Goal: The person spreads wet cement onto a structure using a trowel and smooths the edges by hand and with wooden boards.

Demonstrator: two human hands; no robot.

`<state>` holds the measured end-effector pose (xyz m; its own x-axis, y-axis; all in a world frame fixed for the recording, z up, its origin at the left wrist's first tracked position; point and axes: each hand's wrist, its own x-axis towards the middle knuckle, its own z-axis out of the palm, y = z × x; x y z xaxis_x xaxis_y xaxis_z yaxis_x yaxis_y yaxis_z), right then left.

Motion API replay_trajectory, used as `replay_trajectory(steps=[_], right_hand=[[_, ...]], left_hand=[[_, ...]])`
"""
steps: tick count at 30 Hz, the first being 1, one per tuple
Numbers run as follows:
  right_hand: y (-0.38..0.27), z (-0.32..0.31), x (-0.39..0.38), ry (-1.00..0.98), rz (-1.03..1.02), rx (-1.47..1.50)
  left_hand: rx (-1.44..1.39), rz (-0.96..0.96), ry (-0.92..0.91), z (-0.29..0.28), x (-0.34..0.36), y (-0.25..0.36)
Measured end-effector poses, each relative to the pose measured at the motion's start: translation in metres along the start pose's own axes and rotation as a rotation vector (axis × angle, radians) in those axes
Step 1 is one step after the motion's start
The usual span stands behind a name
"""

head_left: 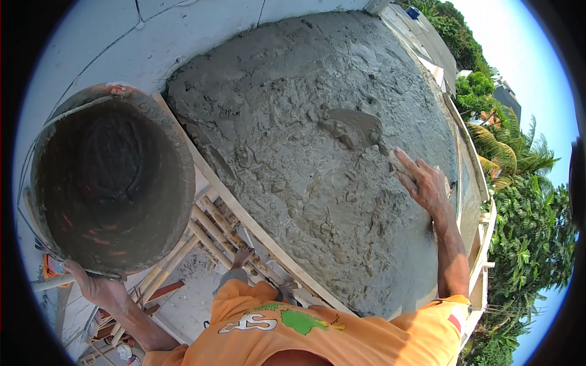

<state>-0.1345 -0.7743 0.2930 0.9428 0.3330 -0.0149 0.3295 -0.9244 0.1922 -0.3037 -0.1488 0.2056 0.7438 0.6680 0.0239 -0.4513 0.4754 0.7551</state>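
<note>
in the head view, the left hand (pixel 101 290) is curled at the lower rim of a bucket (pixel 113 183), its fingers partly hidden behind it. the bucket is at the left, its round mouth turned toward the camera, the inner wall coated with grey and showing some orange streaks. the right hand (pixel 424 183) is closed around the handle of a trowel (pixel 357 126), reaching in from the right. the trowel's blade lies on the wet grey concrete (pixel 293 183), with some of the mix resting against it. the concrete is rough and lumpy through the middle and looks smoother near the right edge.

a timber board (pixel 250 223) runs along the near left side of the concrete, and a pale wall (pixel 183 33) borders its far left side. below the board are bamboo poles (pixel 210 229), with a foot (pixel 242 256) on them. the person wears an orange shirt (pixel 372 335). green trees (pixel 525 226) stand beyond, at the right.
</note>
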Motion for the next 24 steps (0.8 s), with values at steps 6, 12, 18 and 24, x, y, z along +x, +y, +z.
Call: replay_trajectory(steps=[6, 12, 18, 24], right_hand=[[0.006, 0.019, 0.033, 0.184, 0.029, -0.093], [-0.022, 0.024, -0.012, 0.103, -0.014, 0.106], [-0.082, 0.003, -0.058, -0.024, 0.038, 0.195], [-0.107, -0.002, -0.088, 0.144, 0.381, 0.183]], left_hand=[[-0.133, -0.141, -0.458, 0.013, 0.026, -0.006], [-0.234, -0.084, -0.217, 0.007, 0.025, 0.001], [-0.229, -0.039, -0.316, -0.003, 0.025, 0.015], [-0.3, -0.02, -0.389, -0.012, 0.022, 0.031]])
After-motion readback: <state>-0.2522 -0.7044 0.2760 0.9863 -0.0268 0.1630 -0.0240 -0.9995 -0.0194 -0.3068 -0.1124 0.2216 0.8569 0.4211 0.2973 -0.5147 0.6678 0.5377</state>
